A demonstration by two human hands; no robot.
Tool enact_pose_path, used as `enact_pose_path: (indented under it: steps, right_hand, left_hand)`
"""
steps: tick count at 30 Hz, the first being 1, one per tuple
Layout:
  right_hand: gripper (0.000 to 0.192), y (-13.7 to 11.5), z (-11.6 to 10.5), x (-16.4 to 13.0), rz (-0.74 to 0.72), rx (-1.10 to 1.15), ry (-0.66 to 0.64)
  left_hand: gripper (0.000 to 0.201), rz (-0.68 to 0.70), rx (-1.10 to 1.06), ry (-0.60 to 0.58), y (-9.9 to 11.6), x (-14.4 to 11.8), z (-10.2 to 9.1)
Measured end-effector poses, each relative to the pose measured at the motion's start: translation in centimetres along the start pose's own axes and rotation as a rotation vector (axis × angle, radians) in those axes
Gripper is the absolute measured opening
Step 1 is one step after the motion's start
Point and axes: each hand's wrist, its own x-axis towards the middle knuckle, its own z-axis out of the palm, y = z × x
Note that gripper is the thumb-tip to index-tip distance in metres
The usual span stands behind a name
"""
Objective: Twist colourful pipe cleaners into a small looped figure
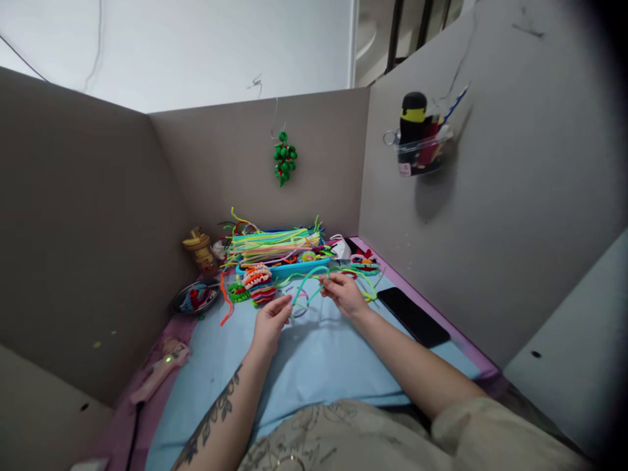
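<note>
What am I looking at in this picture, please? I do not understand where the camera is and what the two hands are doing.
The camera sits on a person's head and looks forward and down, so you see that person's own bare arms from above. There is no machine. The left hand and the right hand each pinch one end of a teal pipe cleaner, bent into an arch between them. They work over a light blue mat inside a booth of grey walls. Behind the hands lies a blue tray piled with bright pipe cleaners. A black phone lies to the right, a pink glue gun to the left, and a green ornament hangs on the back wall.
</note>
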Motion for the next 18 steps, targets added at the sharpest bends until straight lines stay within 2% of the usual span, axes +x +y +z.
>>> enact_pose_path:
  steps: [6,10,15,18]
  right_hand:
    - [0.032,0.9,0.6,-0.4,0.135,-0.009,-0.068]
    - [0.026,1.3,1.0,-0.7,0.078,-0.107,-0.099]
    - [0.024,1.2,1.1,-0.8,-0.019,-0.257,-0.049]
    - [0.023,1.3,1.4,-1.3,-0.038,-0.357,-0.094]
  left_hand:
    - [0.043,0.054,0.013,-0.042,-0.1,-0.2,0.2]
    - [0.04,0.088,0.038,-0.068,-0.2,-0.3,0.2]
    - [0.04,0.102,0.016,-0.061,-0.2,-0.5,0.3]
    - [0.04,0.095,0.0,-0.059,-0.2,-0.5,0.3]
